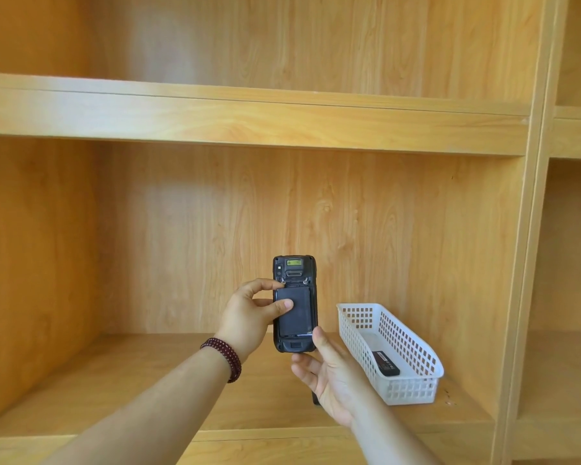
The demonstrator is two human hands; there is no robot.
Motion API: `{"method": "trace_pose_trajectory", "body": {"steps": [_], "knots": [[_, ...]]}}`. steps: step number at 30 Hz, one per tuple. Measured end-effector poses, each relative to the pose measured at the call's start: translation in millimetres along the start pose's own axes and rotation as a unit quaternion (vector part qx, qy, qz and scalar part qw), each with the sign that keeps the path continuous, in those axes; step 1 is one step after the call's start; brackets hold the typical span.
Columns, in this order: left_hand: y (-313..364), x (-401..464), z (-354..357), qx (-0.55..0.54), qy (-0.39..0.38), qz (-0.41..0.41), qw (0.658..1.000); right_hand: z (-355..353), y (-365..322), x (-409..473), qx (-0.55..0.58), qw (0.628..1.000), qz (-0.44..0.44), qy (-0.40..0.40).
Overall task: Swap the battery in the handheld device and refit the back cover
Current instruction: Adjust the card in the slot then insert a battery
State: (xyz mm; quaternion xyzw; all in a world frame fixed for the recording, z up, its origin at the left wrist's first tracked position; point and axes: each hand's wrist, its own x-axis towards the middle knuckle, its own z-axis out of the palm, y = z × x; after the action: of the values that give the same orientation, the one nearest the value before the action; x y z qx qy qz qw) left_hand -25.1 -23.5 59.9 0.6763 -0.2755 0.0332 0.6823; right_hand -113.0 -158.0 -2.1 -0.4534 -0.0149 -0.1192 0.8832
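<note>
The black handheld device (294, 267) is held upright over the shelf with its back toward me and the cover off. A dark grey battery (300, 318) lies in the open compartment. My left hand (249, 317) grips the device's left side, thumb pressed on the battery's face and forefinger at its top edge. My right hand (332, 374) cups the device's bottom end, its thumb tip touching the lower right corner of the battery. A small dark edge (315, 398) peeks out under my right palm; I cannot tell what it is.
A white perforated plastic basket (413, 391) stands on the wooden shelf (148, 380) to the right, with another black battery (386, 363) lying inside it. An upper shelf board (249, 115) runs overhead, and an upright panel (524, 263) closes the right side.
</note>
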Motion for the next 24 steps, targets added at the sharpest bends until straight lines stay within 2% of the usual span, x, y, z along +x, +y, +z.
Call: {"method": "trace_pose_trajectory", "body": {"steps": [12, 17, 21, 24], "knots": [[10.7, 2.5, -1.4, -0.018, 0.005, 0.035, 0.999, 5.8, -9.2, -5.2, 0.041, 0.999, 0.012, -0.025], [21.8, 9.6, -9.1, -0.053, -0.051, -0.050, 0.996, 8.1, -11.6, -4.3, 0.045, 0.998, 0.011, -0.034], [32.0, 9.8, -12.1, -0.018, -0.112, -0.118, 0.987, 9.2, -12.7, -2.6, 0.051, 0.998, 0.010, -0.036], [33.5, 11.5, -14.4, -0.009, -0.133, -0.132, 0.982, 9.1, -12.6, -1.4, 0.049, 0.998, 0.012, -0.035]]}}
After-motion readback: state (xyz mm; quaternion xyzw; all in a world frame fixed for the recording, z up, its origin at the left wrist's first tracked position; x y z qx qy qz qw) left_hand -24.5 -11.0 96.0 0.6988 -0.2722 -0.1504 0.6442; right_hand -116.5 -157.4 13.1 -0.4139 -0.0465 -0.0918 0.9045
